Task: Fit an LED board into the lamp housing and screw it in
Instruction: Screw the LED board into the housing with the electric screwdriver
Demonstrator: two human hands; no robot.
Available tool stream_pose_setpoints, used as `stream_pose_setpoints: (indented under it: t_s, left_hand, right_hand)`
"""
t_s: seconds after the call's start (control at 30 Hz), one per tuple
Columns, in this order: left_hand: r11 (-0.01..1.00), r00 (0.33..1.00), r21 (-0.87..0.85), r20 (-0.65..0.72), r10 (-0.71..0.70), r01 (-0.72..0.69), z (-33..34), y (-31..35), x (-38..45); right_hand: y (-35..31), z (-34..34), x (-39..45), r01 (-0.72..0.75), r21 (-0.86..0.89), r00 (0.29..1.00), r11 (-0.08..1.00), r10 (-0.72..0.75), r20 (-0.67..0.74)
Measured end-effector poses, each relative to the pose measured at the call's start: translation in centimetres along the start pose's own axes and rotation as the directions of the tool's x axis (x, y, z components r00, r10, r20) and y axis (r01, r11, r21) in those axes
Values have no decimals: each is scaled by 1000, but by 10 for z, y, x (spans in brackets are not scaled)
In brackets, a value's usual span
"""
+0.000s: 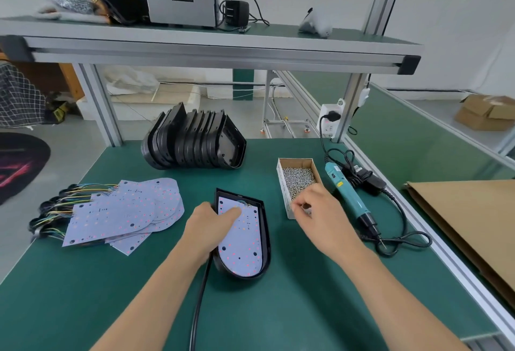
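A black lamp housing [266, 239] lies on the green mat in front of me, with a white LED board [245, 242] seated inside it. My left hand [213, 224] rests on the board's upper left part, fingers laid flat on it. My right hand [315, 211] reaches into the near end of a small cardboard box of screws [299, 176], fingertips curled together as if pinching screws; what they hold is hidden. A teal electric screwdriver [348, 197] lies just right of the box.
A fan of spare LED boards [125, 211] with coloured wires lies at the left. A row of empty black housings [195, 139] stands at the back. The screwdriver's black cable [401, 239] loops at the right. A brown cardboard sheet [468, 217] lies far right. A shelf hangs overhead.
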State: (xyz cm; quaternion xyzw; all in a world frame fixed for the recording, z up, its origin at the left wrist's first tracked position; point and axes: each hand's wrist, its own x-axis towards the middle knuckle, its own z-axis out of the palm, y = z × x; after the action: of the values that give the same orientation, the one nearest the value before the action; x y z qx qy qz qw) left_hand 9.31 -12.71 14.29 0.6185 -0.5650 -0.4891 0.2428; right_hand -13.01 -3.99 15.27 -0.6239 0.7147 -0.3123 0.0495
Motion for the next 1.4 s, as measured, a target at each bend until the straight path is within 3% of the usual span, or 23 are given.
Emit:
stream_pose_setpoints:
  t_s: [0.07,0.13,0.17,0.2,0.23,0.3,0.37,0.57,0.73,0.83,0.9,0.93,1.03,1.1,1.2,1.33,1.4]
  left_hand:
    - [995,999,92,-45,29,-25,-2,1,-6]
    - [979,968,153,-187,165,-138,-5,5,-24]
    - [948,910,173,-280,307,-267,-6,5,-36]
    - [878,810,199,-340,478,-435,-7,3,-48]
    - [781,712,227,-322,624,-582,-7,0,-59]
    - [614,598,250,-145,788,-748,-4,-3,-81]
    - [543,555,245,-22,832,-804,1,-7,-90]
    - [538,539,187,-50,841,-822,6,0,-92]
    - [409,417,277,-33,908,-870,12,5,-87]
    - [288,321,387,20,947,-876,15,2,-85]
    - [317,356,380,35,934,-869,15,-1,-87]
    - [395,423,335,13,906,-856,14,-2,-89]
    - [625,625,181,-64,778,-759,11,-5,-95]
    - [675,676,145,-55,735,-723,9,-5,-99]
    - [701,703,110,-24,711,-705,7,-1,-102]
    - [744,744,21,13,668,-668,10,4,-105]
    - [757,757,12,20,653,-654,10,4,-105]
  right_hand:
    - [-14,0,-10,9,78,1000,997,-10,14]
    - [-27,1,-19,12,165,1000,986,-16,20]
    - [-33,2,-23,8,212,1000,977,-12,20]
    - [-39,2,-27,-6,266,1000,964,-1,24]
    - [-45,2,-31,-30,322,999,946,20,37]
    - [-55,1,-36,-95,427,994,899,61,94]
    - [-62,0,-40,-135,484,986,864,71,149]
    - [-65,-19,-47,-228,606,966,762,98,240]
    - [-58,-32,-47,-291,624,944,725,112,309]
    - [-52,-35,-48,-289,553,932,782,99,348]
    - [-45,-38,-44,-273,477,920,835,81,384]
    - [-37,-39,-38,-257,422,931,869,106,349]
    - [12,-50,-5,-296,-31,954,955,293,-70]
    - [47,-57,17,-455,-297,890,840,419,-179]
    - [83,-47,36,-548,-455,789,702,614,-3]
    - [106,-31,47,-527,-403,781,748,613,116]
    - [109,-36,51,-592,-232,764,772,629,143]
